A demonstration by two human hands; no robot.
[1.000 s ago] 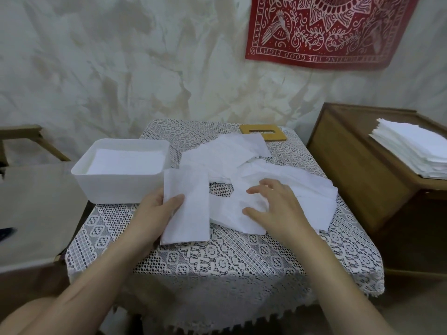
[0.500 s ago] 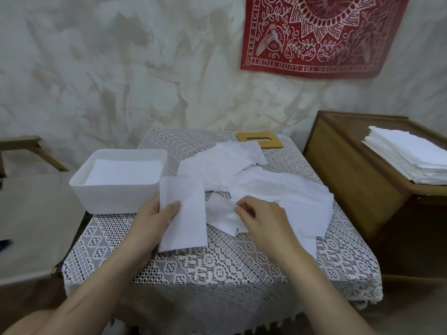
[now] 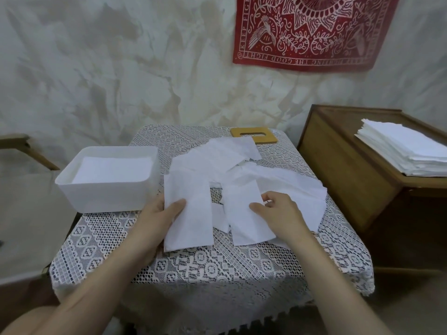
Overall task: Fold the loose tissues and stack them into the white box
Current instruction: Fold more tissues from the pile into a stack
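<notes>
The left hand (image 3: 157,218) grips a folded tissue (image 3: 191,213) just beside the white box (image 3: 106,197). The right hand (image 3: 283,216) pinches a second folded tissue (image 3: 244,213) on the loose pile (image 3: 290,182). A careless lift could spring a fold open or drag loose sheets along.

View: single wide-angle camera worn on the person's head.
Position: above the near edge of the desk (image 3: 217,269).
Facing: forward and down, toward the far wall (image 3: 108,68).
Nearness: close; forearms enter from the bottom edge, with the left hand (image 3: 157,213) and right hand (image 3: 285,213) mid-frame.
Coverage: whole desk top; wooden cabinet (image 3: 350,177) at right; red hanging (image 3: 314,32) cropped by the top edge.
</notes>
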